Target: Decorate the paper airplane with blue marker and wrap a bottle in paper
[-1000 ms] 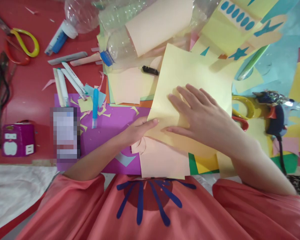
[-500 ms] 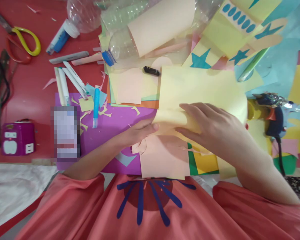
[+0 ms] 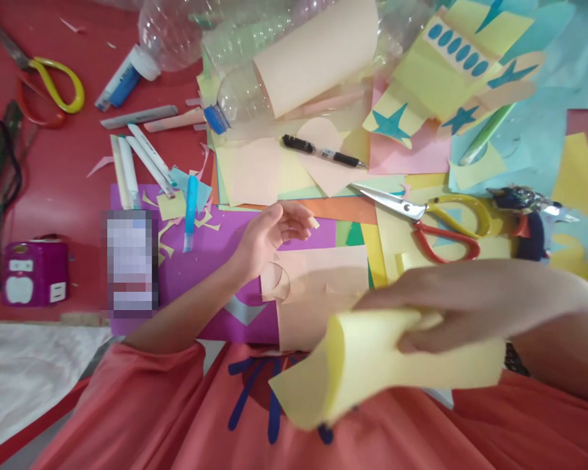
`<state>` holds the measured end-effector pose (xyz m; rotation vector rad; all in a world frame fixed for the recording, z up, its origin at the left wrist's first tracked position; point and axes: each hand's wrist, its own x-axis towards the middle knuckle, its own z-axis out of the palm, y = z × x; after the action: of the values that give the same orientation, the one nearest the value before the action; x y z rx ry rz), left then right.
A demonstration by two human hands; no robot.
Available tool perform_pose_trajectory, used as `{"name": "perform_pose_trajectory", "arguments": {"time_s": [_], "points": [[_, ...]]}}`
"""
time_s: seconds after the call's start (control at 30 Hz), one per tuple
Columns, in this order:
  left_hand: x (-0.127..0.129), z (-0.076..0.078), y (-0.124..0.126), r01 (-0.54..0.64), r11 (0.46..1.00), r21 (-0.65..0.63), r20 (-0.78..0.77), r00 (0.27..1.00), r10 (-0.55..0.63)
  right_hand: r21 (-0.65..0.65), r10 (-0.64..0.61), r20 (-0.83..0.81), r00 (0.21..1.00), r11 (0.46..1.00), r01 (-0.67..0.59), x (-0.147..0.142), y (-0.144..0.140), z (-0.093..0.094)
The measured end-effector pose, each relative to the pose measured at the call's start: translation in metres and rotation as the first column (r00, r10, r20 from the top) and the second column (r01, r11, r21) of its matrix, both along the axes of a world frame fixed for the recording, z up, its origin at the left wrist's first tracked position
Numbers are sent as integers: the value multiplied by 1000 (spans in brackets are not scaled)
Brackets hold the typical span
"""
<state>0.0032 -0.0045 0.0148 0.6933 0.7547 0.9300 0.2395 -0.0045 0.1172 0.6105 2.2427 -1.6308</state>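
Observation:
My right hand [image 3: 436,310] grips a pale yellow sheet of paper [image 3: 372,359] that bends over in front of my shirt, and motion smears both a little. My left hand [image 3: 279,235] hovers over the purple paper [image 3: 215,261] with loosely curled fingers, thumb apart, holding no sheet. A tiny pale bit shows at its fingertips; I cannot tell what it is. Just below lies a peach sheet [image 3: 323,281] with a cut round outline at its left. Right of the left hand, scissors [image 3: 416,215] with red and yellow handles lie slightly spread, beside a black pen [image 3: 323,152].
Plastic bottles [image 3: 245,98] and a rolled peach sheet [image 3: 318,59] lie at the back. Several markers [image 3: 147,156], a phone [image 3: 131,261] and a purple box [image 3: 36,273] are on the left. A star-decorated paper piece [image 3: 445,72] and a dark blue corded tool [image 3: 529,238] lie right.
My right hand has drawn the yellow sheet toward my body, uncovering the scissors and most of the pen. My left hand has let go of the sheet and lifted slightly.

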Motion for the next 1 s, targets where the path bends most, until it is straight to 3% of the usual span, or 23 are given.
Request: {"name": "perform_pose_trajectory", "arguments": {"time_s": [0.07, 0.17, 0.4, 0.47, 0.57, 0.67, 0.77, 0.9, 1.0], "points": [[0, -1, 0, 27, 999, -22, -11, 1000, -27, -114, -166, 28, 986, 979, 168, -1, 19, -11], [-1, -2, 1, 54, 998, -23, -42, 998, -55, -46, -310, 101, 945, 948, 316, -3, 39, -30], [0, 0, -5, 66, 989, 130, -268, 963, -29, 148, -327, 88, 941, 938, 313, -16, 53, -50], [0, 1, -6, 47, 993, 112, -325, 946, -8, 266, -371, 88, 925, 903, 337, -24, 50, -51], [1, 2, -7, 39, 996, 76, -369, 929, -8, 377, -505, 23, 863, 804, 461, -39, 44, -49], [1, 2, -6, 50, 995, 87, -399, 917, -11, 351, -613, -89, 785, 719, 600, -52, 39, -49], [0, 1, -6, 71, 988, 135, -489, 872, 5, 285, -660, -165, 733, 680, 676, -59, 39, -54], [-2, 0, -6, 112, 972, 205, -608, 793, 37, 159, -668, -205, 716, 699, 697, -58, 43, -61], [-2, 0, -5, 129, 969, 213, -616, 787, 31, 67, -674, -217, 706, 712, 699, -57, 46, -64]]}}
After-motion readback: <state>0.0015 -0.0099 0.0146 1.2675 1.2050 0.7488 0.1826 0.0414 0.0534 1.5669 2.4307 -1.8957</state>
